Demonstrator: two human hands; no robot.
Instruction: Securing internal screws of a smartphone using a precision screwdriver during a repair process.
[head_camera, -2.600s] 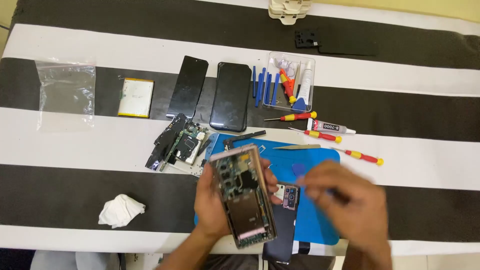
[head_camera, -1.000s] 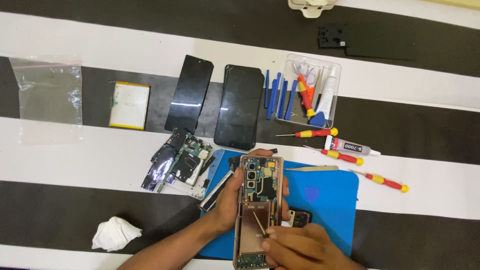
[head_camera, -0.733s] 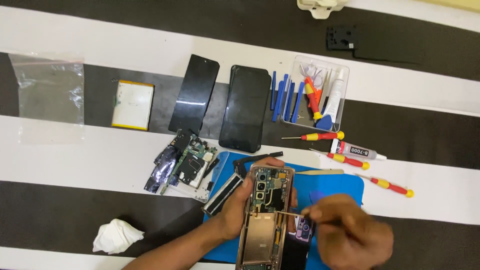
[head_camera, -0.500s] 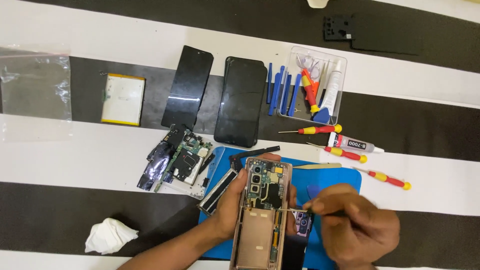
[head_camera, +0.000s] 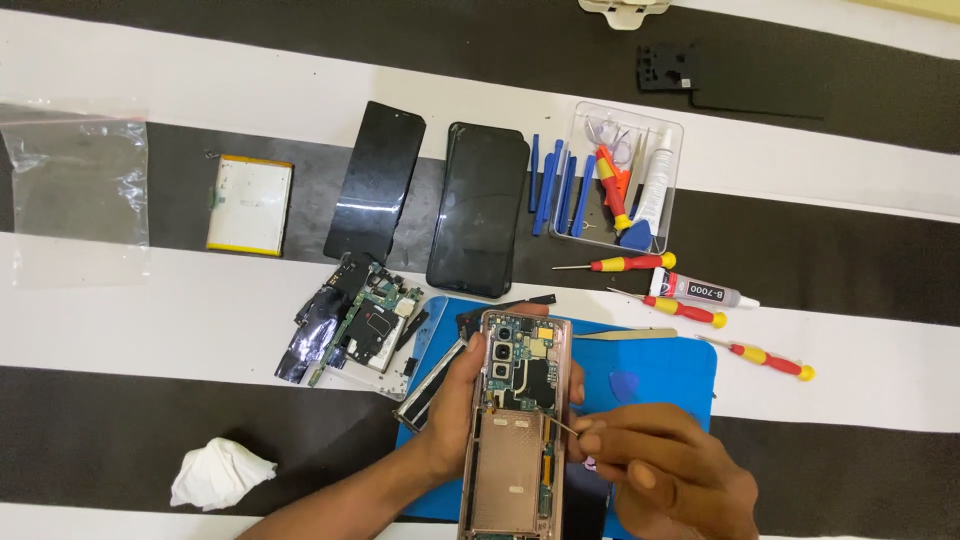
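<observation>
While opened phone (head_camera: 515, 420) sits above the blue mat (head_camera: 660, 375):
left hand (head_camera: 450, 410): gripped round phone's left edge, holding it up
right hand (head_camera: 665, 480): pinched shut on thin probe (head_camera: 562, 428), tip on the board
tools: three red-yellow screwdrivers (head_camera: 620, 264) right of phone, well apart
spares: two black panels (head_camera: 478, 208) further up

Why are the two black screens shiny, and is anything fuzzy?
Head view: light from above glints softly off the two black screens and the plastic bag; the opened phone in the left hand looks sharp; the right hand is slightly soft at the bottom edge; shadows are faint and lighting is even.
</observation>
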